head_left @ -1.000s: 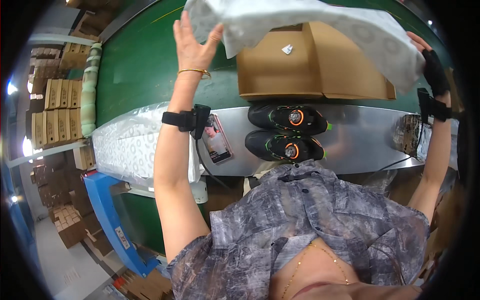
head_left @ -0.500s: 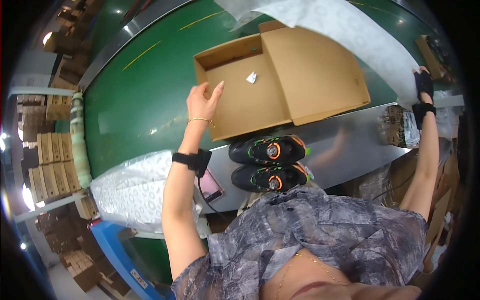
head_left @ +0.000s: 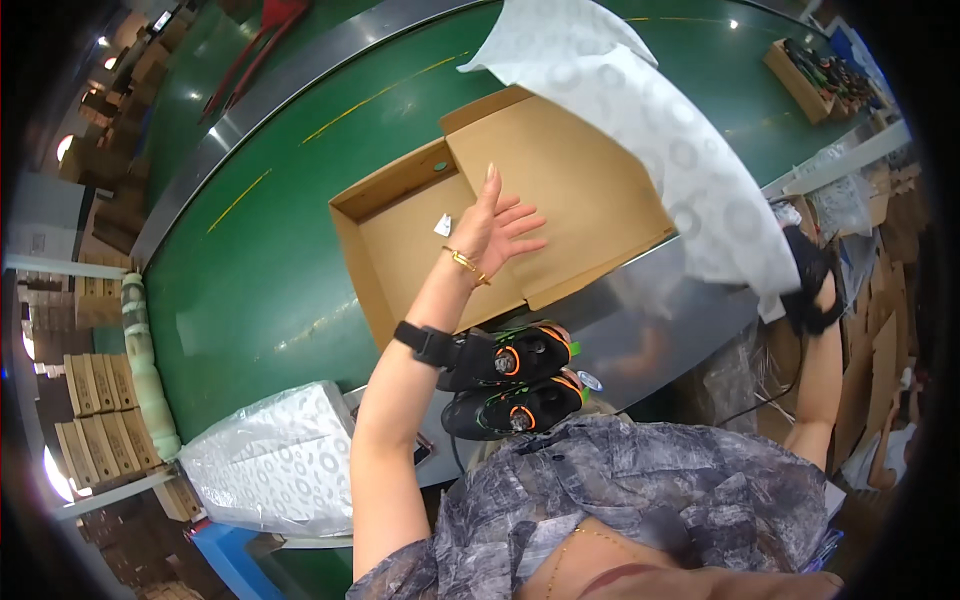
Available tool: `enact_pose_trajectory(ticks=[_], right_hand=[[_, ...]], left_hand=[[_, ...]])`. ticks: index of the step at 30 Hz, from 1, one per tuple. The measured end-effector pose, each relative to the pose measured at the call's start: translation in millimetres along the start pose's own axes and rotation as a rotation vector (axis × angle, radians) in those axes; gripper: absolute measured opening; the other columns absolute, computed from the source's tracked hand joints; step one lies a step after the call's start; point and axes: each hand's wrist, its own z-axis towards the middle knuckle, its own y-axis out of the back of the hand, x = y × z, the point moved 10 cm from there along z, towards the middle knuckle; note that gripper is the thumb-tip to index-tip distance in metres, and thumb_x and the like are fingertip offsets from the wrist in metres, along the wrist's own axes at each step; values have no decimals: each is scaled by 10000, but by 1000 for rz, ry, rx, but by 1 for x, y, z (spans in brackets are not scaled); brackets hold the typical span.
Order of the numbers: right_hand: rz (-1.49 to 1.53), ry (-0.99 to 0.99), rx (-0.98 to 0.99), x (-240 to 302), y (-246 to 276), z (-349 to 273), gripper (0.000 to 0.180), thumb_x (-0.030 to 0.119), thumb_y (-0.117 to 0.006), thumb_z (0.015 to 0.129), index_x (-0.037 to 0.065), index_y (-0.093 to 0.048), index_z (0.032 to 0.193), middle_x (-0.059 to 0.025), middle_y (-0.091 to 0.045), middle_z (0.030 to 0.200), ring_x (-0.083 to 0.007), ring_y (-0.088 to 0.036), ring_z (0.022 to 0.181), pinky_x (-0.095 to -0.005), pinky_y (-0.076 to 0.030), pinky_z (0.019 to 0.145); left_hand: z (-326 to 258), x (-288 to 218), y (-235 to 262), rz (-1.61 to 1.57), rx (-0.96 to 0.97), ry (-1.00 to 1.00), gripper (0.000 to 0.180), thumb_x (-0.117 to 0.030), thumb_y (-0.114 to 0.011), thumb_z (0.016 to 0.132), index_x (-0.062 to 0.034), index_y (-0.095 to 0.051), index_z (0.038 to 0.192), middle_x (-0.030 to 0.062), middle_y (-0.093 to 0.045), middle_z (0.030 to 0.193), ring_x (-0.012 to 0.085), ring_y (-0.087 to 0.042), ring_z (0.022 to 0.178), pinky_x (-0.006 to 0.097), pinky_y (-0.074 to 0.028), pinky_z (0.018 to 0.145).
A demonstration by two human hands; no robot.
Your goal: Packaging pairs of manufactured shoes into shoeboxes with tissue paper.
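Observation:
My left hand is open, palm up with fingers spread, over the fold of an open brown shoe box. My right hand, in a black fingerless glove, is closed on the near end of a white sheet of tissue paper with grey rings. The sheet hangs in a curve and covers part of the box's lid. A small white packet lies inside the box. Two black sneakers with orange and green trim lie on their sides between the box and my body.
A plastic-wrapped stack of ring-patterned paper lies at the near left. A metal ledge borders the green table. Shoes fill a carton at the far right. Stacked boxes stand on shelves at the left.
My left hand has swung right across the box and its fingers have spread. My right hand has pulled the tissue paper nearer to me. The whole view has shifted.

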Motion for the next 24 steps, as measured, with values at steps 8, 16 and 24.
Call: enact_pose_trajectory(ticks=[8,16,24], right_hand=[[-65,239,380,121,-36,-102,307,224,-612,658,95,-604,936,-123,-582,804,-275,-600,662,-352,-481,594],[141,-30,-320,10,-2,-73,430,14,-468,719,62,-477,1146,-146,-555,958,-287,-538,873,-317,-427,800],[415,-166,-766,-32,40,39,492,241,-626,738,128,-452,1185,-95,-522,956,-207,-512,883,-296,-411,751]], left_hand=[[53,-24,-49,-281,323,-92,759,-528,-533,769,-18,-295,1280,158,-398,1265,319,-385,1168,487,-397,892],[-20,-135,92,-383,-165,-563,288,-128,-548,761,-4,-476,1011,133,-560,1009,289,-551,953,448,-447,854],[-165,-120,237,-307,-291,-689,223,-139,-537,765,-12,-512,947,124,-576,991,271,-541,953,437,-437,837]])
